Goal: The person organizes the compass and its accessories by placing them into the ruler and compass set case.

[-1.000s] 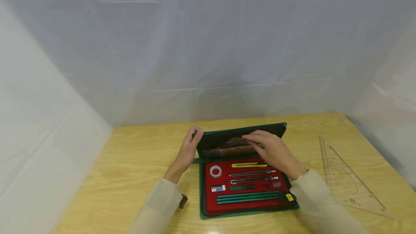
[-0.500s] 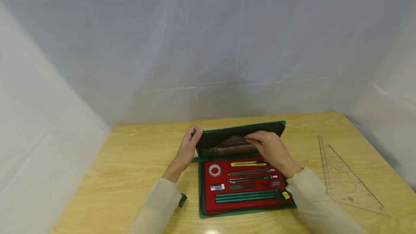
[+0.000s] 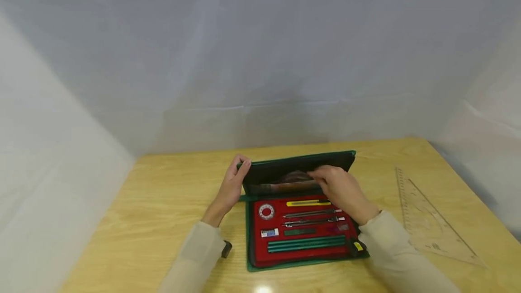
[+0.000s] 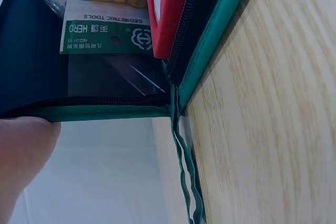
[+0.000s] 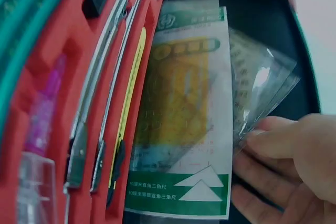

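**A:** so what's going on with the case (image 3: 299, 214)? I see it lying open in the middle of the table (image 3: 154, 220), green edge, red tray on the near half.

**B:** yep. The left hand (image 3: 229, 189) has the lid (image 3: 268, 172) by its far left corner, fingers curled over the top edge, and holds it propped up at an angle. In the left wrist view you just get a thumb against the zip edge.

**A:** and the right hand (image 3: 342, 189)?

**B:** it's inside the lid, on the right part of it. From the right wrist view its fingertips (image 5: 252, 140) are pinched on the corner of a clear plastic sleeve (image 5: 260, 85), which is peeling away from a printed card (image 5: 184, 124) with green bands tucked in the lid pocket. Fingers close together, slightly bent.

**A:** what's in the tray?

**B:** a yellow knife (image 3: 307, 203) along the far edge, two metal compasses (image 3: 311, 217) nearer, a round red and white thing (image 3: 266, 211) at far left, a small eraser (image 3: 269, 233) nearer on the left, and green pencils (image 3: 305, 244) along the near side.

**A:** anything else on the table?

**B:** a clear set square (image 3: 427, 220) well off to the right, lying flat. Both arms are in pale sleeves (image 3: 195, 257).
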Motion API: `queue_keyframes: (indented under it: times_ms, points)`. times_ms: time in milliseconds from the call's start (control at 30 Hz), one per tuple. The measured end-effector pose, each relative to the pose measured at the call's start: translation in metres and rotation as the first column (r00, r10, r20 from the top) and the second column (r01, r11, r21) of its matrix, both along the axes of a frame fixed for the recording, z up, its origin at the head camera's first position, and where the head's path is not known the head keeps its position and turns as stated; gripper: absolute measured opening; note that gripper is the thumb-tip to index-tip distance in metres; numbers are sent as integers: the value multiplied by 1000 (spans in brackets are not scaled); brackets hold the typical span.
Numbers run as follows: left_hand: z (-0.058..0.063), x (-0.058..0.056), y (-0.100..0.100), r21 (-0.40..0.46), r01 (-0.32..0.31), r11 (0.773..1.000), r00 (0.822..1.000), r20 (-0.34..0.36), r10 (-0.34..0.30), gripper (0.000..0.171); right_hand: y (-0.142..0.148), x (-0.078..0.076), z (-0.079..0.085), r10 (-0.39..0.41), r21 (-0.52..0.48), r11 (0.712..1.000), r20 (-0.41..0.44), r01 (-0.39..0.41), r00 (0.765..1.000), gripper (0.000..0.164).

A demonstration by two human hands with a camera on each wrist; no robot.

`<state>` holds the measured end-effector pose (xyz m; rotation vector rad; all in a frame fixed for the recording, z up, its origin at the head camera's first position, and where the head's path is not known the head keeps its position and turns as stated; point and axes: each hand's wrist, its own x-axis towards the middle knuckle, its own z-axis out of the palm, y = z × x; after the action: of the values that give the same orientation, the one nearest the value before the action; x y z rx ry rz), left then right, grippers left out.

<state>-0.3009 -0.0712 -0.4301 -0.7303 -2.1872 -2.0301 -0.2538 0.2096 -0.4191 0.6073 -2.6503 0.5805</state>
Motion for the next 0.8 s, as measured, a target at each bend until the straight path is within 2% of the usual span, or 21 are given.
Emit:
queue_keyframes:
  times_ms: [100, 167, 400, 500, 600, 667, 800]
  points:
    - [1, -2, -3, -1, -12, 1000, 1000, -4, 12, 19, -3, 4, -1, 3, 41, 999, 9, -4, 1000, 28]
    - [1, -3, -4, -3, -19, 1000, 1000, 3, 19, 19, -3, 7, -4, 22, 40, 999, -14, -21, 1000, 32]
    - [-1, -2, -8, -8, -11, 1000, 999, 36, 11, 18, 20, 16, -13, 147, -72, 984, -162, -160, 976, 30]
    - [0, -3, -10, -7, -22, 1000, 999, 26, 22, 19, 39, 20, -14, 145, -92, 982, -203, -167, 968, 27]
    - [0, -4, -11, -5, -23, 1000, 1000, 3, 23, 21, 62, 26, -18, 85, -119, 987, -202, -111, 976, 28]
    - [1, -5, -11, -2, -17, 1000, 1000, -7, 17, 22, 78, 33, -21, 10, -126, 991, -189, -34, 982, 29]
    - [2, -3, -12, 1, -11, 1000, 1000, -1, 11, 21, 112, 50, -24, -160, -101, 983, -64, 153, 985, 31]
